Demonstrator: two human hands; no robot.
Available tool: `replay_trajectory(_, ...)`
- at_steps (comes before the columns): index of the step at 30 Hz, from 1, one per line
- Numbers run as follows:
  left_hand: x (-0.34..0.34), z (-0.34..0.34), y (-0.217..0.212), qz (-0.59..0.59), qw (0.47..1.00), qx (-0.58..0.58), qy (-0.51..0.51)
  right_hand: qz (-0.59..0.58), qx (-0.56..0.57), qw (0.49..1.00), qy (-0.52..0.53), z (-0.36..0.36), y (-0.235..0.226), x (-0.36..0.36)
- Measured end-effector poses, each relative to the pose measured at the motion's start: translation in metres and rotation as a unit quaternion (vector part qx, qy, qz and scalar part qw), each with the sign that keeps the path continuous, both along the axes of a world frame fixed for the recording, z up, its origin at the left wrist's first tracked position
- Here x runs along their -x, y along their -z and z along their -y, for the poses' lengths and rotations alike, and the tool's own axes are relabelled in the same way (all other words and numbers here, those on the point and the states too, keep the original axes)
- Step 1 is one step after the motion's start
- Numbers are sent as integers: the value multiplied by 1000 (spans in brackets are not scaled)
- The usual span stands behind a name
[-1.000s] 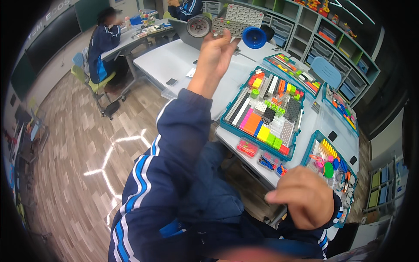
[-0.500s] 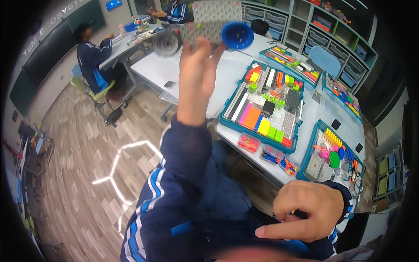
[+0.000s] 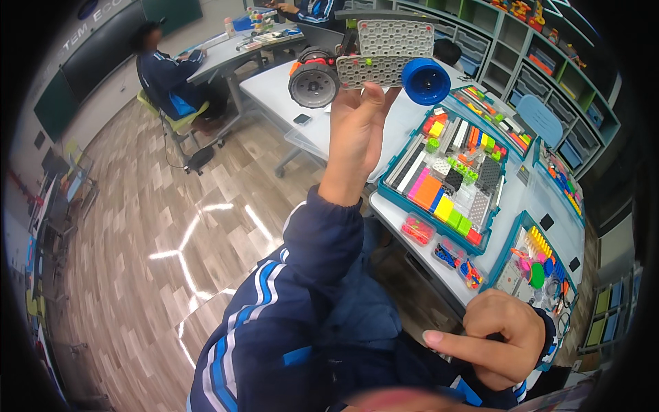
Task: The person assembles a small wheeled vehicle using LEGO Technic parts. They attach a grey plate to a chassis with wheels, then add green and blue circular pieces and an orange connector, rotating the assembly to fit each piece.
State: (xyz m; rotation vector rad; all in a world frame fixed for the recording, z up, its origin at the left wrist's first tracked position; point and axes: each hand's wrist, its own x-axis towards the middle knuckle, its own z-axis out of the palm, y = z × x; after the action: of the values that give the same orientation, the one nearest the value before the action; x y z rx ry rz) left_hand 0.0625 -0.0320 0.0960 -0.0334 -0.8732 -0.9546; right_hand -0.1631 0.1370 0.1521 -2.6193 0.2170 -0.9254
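My left hand (image 3: 358,113) is raised at the top middle, its fingers closed under a toy vehicle built of plastic pieces. The vehicle has a light grey perforated panel body (image 3: 397,40), a dark grey treaded wheel (image 3: 314,86) on its left and a blue dish-shaped wheel (image 3: 426,81) on its right. The fingers behind the body are partly hidden. Low at the right, close to my body, my right hand (image 3: 504,336) is curled with the index finger stretched out to the left. Nothing shows in it.
On the white table (image 3: 271,86) lies a teal-rimmed case (image 3: 449,180) of colourful building pieces. Small clear boxes (image 3: 418,229) line its near edge, and another parts case (image 3: 525,268) lies at the right. A seated person (image 3: 168,79) is at the far-left table; shelves stand behind.
The toy vehicle and my left hand now appear farther right and slightly lower, with the vehicle sharper. The whole room has shifted right in view. My right hand stays curled.
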Motion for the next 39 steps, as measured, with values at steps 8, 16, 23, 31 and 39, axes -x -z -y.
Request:
replay_trajectory(8, -3, 11, 7, -39, 999, -22, -11, -30, 3, 998, -49, 8, 1, 2)
replay_trajectory(16, -17, 17, 10, -49, 998, -12, -49, -69, -10, 997, -46, 8, -2, 4)
replay_trajectory(23, -54, 8, 10, -99, 989, -38, -99, -60, -28, 989, 133, -12, -5, -7)
replay_trajectory(31, -193, 20, -9, -67, 981, -6, -183, -52, -35, 997, 51, -2, -16, 2)
replay_trajectory(39, -200, 22, -5, -85, 981, -5, -173, -20, -6, 992, 123, -14, -4, 1)
